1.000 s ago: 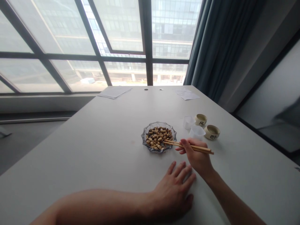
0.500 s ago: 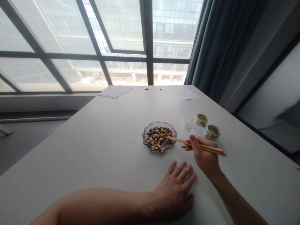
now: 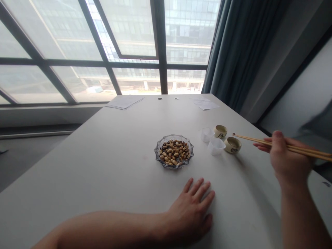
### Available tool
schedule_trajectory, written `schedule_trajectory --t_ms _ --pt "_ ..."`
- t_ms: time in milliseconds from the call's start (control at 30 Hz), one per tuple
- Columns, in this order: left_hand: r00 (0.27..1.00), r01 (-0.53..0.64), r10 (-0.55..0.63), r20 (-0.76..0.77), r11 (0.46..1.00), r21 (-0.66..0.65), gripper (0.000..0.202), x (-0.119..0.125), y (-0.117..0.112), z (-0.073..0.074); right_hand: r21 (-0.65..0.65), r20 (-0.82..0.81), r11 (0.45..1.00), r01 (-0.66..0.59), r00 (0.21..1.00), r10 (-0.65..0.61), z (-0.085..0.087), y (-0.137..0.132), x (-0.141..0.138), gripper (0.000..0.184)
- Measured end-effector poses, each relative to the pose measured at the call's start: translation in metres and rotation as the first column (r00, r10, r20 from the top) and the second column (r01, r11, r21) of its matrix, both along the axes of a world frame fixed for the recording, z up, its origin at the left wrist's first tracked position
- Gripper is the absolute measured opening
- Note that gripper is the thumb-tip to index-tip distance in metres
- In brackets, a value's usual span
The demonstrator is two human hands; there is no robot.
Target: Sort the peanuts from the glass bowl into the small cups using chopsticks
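Observation:
A scalloped glass dish holds a heap of roasted peanuts in mixed tan and dark shells. My left hand lies flat on the white table, fingers spread, just in front of the dish and touching nothing else. Well to the right, my right hand is shut on a pair of wooden chopsticks. It is raised off the table, and the chopstick tips point left, beyond the cups and far from the dish.
Two clear plastic cups and two cream ceramic cups with dark characters stand right of the dish. Papers lie at the white table's far edge. Behind it are large windows and a teal curtain.
My right hand has moved far to the right with the chopsticks, whose tips have left the dish. My left hand stays in place, and the view has shifted slightly.

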State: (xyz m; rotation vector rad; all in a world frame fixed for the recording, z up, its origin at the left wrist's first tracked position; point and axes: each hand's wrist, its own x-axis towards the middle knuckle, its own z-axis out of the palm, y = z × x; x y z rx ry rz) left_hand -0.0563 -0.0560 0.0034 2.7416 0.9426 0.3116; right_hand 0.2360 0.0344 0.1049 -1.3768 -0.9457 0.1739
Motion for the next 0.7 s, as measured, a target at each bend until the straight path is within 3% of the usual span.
schedule_trajectory --t_ms 100,267,500,700 --pt "1.0 0.002 -0.002 -0.002 1.0 -0.002 0.057 0.0 0.0 0.0 -0.099 -0.017 0.993 0.063 0.998 -0.065 -0.002 0.002 -0.003 0.028" --pt "1.0 -0.001 0.001 0.001 1.0 0.001 0.057 0.001 0.0 0.0 -0.14 -0.1 0.989 -0.044 0.995 0.03 -0.007 0.004 -0.009 0.022" --pt "1.0 0.002 -0.002 -0.002 1.0 0.0 0.057 0.001 0.001 0.0 0.013 0.042 0.999 -0.03 0.999 0.029 0.003 -0.005 -0.026 0.03" --pt "1.0 0.003 -0.003 -0.009 1.0 0.005 0.058 0.001 0.0 0.0 0.139 0.117 0.958 -0.251 0.965 0.236 0.006 -0.021 -0.074 0.026"
